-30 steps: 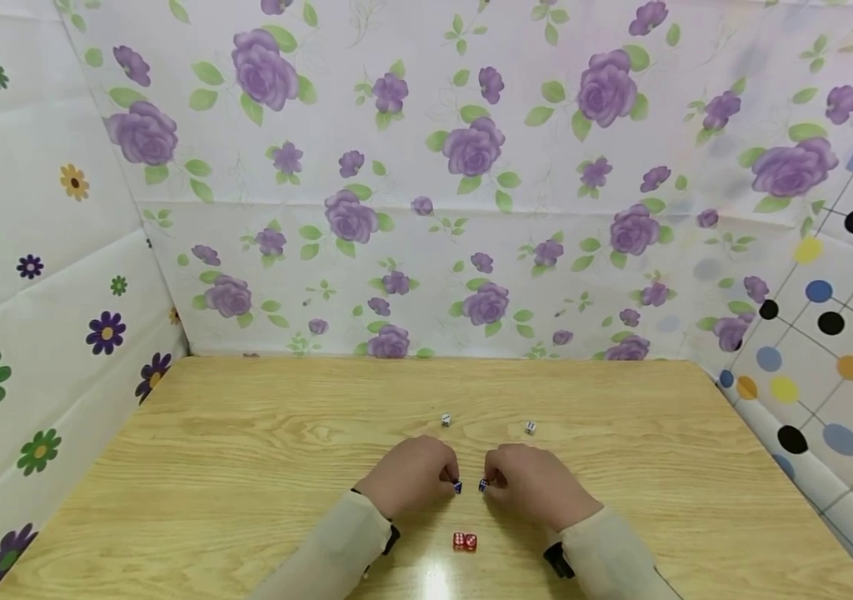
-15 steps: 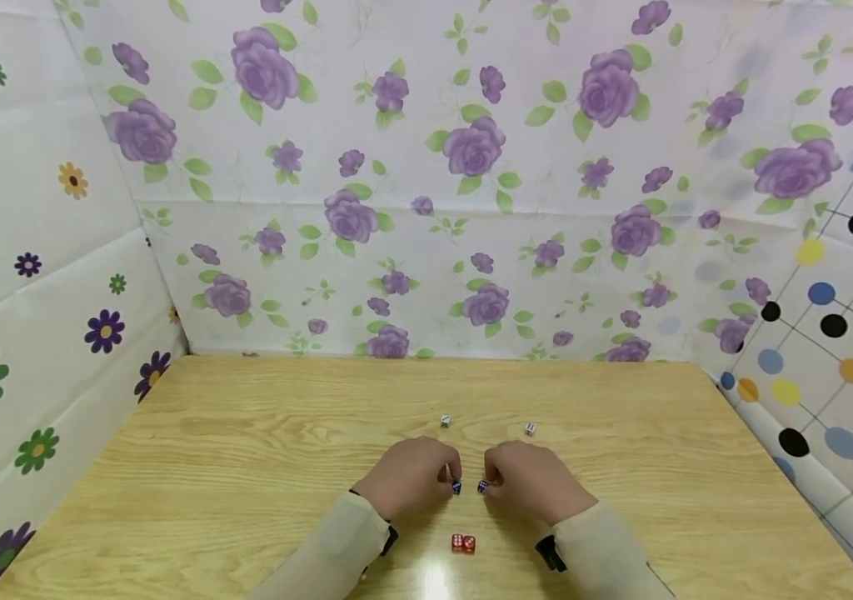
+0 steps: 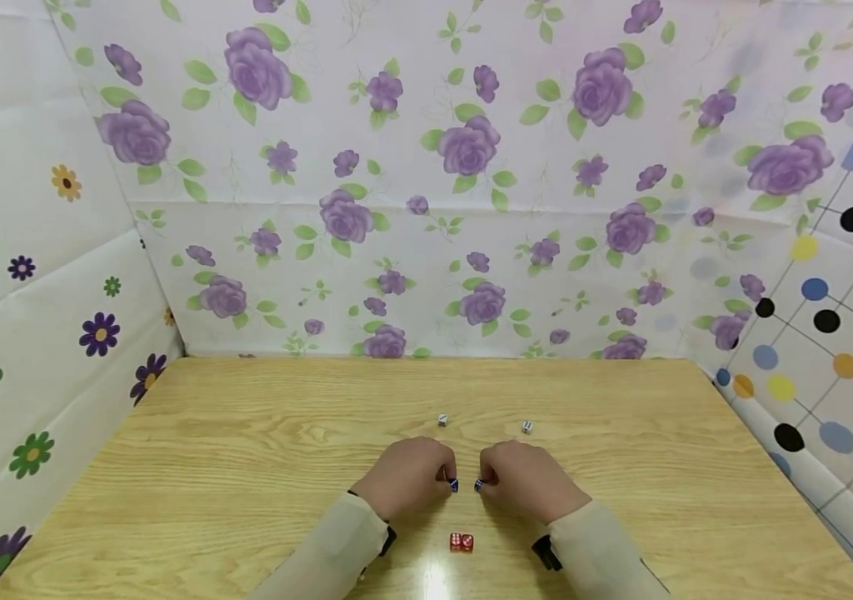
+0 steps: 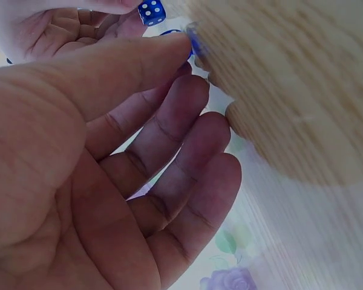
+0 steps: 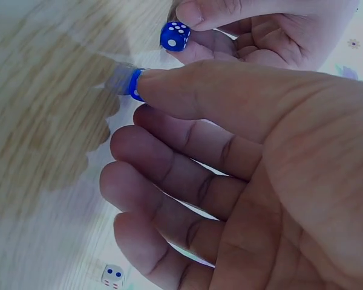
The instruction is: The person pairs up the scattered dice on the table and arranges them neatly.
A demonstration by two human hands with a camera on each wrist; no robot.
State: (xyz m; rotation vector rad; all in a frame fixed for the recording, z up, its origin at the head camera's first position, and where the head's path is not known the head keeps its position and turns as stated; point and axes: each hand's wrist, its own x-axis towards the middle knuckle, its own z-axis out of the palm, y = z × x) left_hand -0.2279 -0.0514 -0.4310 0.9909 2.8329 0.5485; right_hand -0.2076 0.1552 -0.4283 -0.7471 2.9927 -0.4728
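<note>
My left hand (image 3: 411,475) pinches a blue die (image 3: 454,485) with white pips between thumb and fingertips. Facing it across a small gap, my right hand (image 3: 527,479) pinches a second blue die (image 3: 478,485). In the left wrist view the left thumb (image 4: 151,57) covers most of its own die, while the right hand's die (image 4: 151,12) shows clearly. The right wrist view has the left hand's die (image 5: 175,36) in plain sight and only an edge of the right one (image 5: 136,83) past the thumb. Both dice are close over the tabletop.
Two red dice (image 3: 461,542) sit side by side on the wooden table (image 3: 261,467), nearer to me than the hands. Beyond the hands lie two white dice, one at left (image 3: 442,420) and one at right (image 3: 527,427). Patterned cloth walls (image 3: 396,275) enclose the table's back and sides.
The head view has shifted slightly. My right wrist has edged a little to the left, and both hands keep their pinch on the blue dice at nearly the same spot.
</note>
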